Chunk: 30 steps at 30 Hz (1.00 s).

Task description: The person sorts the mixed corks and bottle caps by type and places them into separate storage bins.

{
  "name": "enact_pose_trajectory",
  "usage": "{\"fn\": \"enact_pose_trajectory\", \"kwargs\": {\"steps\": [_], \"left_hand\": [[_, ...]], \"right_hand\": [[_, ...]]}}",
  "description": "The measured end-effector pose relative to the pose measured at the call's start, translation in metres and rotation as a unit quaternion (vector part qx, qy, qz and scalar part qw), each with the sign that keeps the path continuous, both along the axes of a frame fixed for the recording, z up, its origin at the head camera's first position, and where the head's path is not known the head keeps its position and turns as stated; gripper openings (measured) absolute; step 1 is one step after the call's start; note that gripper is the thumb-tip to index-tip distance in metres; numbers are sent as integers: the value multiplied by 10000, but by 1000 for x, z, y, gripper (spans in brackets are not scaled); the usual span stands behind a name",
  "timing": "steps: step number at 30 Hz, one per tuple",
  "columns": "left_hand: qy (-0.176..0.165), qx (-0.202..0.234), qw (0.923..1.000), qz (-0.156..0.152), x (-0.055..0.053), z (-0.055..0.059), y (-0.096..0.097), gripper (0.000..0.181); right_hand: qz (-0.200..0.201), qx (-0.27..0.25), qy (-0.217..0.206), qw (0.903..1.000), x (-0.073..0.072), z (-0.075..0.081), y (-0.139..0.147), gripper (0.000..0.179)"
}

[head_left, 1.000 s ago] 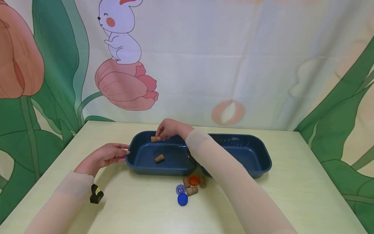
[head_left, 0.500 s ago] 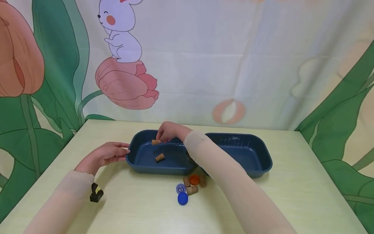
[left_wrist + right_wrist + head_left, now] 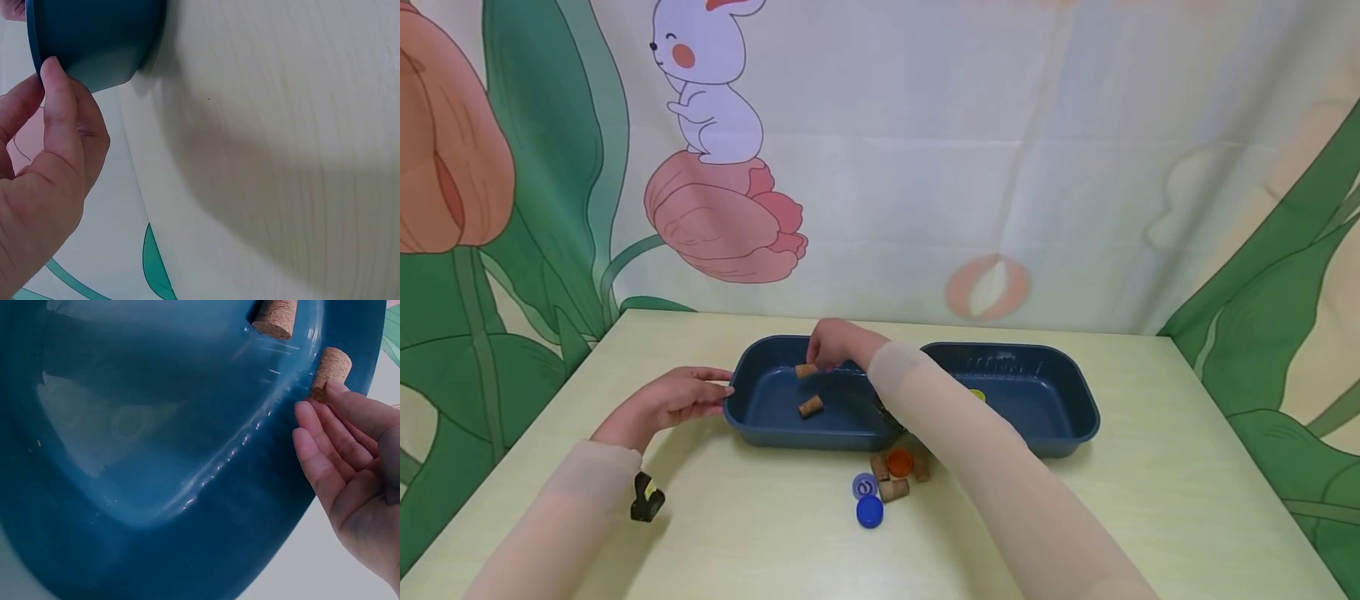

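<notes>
Two dark blue trays stand side by side. My left hand (image 3: 688,393) is at the left end of the left tray (image 3: 820,438); in the left wrist view its thumb and fingers (image 3: 59,112) pinch the tray's edge. My right hand (image 3: 835,343) reaches across into that tray and grips a cork (image 3: 330,372) between thumb and fingertips, near the back wall. A second cork (image 3: 810,407) lies on the tray floor, nearer the front. The right forearm hides where the trays meet.
In front of the trays, several corks (image 3: 894,490) lie with an orange cap (image 3: 899,462), a pale purple cap (image 3: 864,486) and a blue cap (image 3: 869,512). The right tray (image 3: 1037,408) holds a yellow thing (image 3: 977,395), partly behind the sleeve. A printed curtain hangs behind.
The right hand has shifted slightly right and lower into the left tray, still gripping the cork. A yellow thing in the right tray has come into view. The left hand stays put.
</notes>
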State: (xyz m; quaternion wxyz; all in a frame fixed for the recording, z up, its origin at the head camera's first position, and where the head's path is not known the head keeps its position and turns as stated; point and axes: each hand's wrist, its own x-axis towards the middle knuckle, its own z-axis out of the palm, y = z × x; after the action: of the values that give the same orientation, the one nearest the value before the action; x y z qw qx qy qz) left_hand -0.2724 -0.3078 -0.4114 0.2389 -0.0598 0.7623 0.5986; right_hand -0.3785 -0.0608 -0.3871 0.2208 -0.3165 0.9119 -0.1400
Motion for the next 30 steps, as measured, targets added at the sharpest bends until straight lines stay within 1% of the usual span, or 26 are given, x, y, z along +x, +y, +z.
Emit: {"fn": "enact_pose_trajectory", "kwargs": {"steps": [5, 16, 26, 30], "left_hand": [[-5, -11, 10000, 34, 0, 0, 0, 59], [-19, -63, 10000, 39, -2, -3, -1, 59], [2, -81, 10000, 55, 0, -2, 0, 58], [2, -73, 9999, 83, 0, -1, 0, 58]], "right_hand": [[19, 108, 130, 9999, 2, 0, 0, 21], [-164, 622, -52, 9979, 5, 1, -4, 21], [-196, 835, -72, 9963, 2, -1, -6, 20], [-124, 1005, -63, 9948, 2, -1, -5, 21]]}}
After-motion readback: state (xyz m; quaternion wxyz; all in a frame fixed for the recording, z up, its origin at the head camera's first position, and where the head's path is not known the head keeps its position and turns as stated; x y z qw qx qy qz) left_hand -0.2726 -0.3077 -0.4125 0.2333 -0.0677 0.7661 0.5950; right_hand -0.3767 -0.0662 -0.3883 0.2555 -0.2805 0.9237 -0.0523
